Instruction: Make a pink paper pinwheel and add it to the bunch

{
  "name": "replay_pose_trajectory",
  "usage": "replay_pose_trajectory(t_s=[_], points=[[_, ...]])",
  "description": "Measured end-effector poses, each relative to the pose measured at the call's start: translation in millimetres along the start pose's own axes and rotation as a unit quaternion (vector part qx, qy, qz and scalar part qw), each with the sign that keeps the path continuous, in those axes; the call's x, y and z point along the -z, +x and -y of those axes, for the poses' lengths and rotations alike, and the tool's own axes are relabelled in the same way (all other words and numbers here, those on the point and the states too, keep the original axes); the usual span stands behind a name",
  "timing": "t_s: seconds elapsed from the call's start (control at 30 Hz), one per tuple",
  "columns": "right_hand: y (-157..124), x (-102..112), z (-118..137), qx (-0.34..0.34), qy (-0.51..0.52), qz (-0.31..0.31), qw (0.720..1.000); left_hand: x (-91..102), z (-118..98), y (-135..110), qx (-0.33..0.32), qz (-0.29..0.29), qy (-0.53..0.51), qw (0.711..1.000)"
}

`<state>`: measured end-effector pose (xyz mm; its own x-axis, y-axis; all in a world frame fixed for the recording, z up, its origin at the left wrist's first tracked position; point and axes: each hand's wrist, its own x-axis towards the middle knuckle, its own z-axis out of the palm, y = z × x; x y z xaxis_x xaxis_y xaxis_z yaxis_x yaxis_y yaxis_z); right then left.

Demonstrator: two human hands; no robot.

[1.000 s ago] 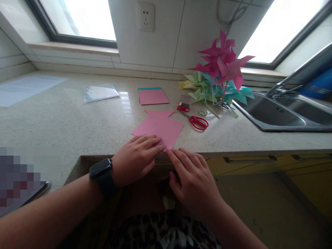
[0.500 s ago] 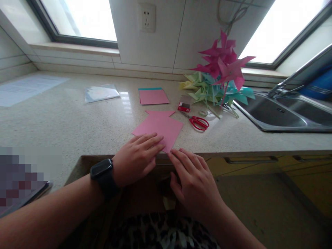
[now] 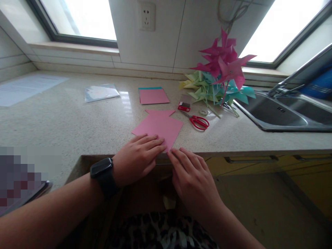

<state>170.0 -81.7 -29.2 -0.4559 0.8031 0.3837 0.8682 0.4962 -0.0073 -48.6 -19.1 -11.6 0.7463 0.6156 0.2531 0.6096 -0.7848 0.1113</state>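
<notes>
A pink sheet of paper (image 3: 163, 125) lies on the counter with one corner pointing at the front edge. Beyond its far corner shows a smaller pink paper piece (image 3: 159, 113) with pointed ends; whether the two are joined I cannot tell. My left hand (image 3: 137, 152), with a dark watch at the wrist, rests flat on the sheet's near left part, fingers stretched out. At the near corner, the fingertips of my right hand (image 3: 193, 173) are closed together on the paper, the thumb tucked below and partly hidden.
Red-handled scissors (image 3: 199, 122), a small red box (image 3: 184, 105) and a tape roll (image 3: 203, 112) lie right of the sheet. Behind are a stack of coloured paper (image 3: 154, 96) and a clear packet (image 3: 101, 93). Paper pinwheels (image 3: 228, 67) stand near the sink (image 3: 280, 117).
My right thumb has drawn in under the fingers. My left fingers have shifted slightly right on the sheet. The paper lies in almost the same place.
</notes>
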Motion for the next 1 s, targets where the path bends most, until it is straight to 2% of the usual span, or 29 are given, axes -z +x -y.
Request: replay_pose_trajectory(t_s=[1.0], points=[[5.9,-0.5,4.5,-0.020,-0.021,0.003,1.000,-0.5,-0.8,1.5,-0.001,-0.017,-0.010,1.000]])
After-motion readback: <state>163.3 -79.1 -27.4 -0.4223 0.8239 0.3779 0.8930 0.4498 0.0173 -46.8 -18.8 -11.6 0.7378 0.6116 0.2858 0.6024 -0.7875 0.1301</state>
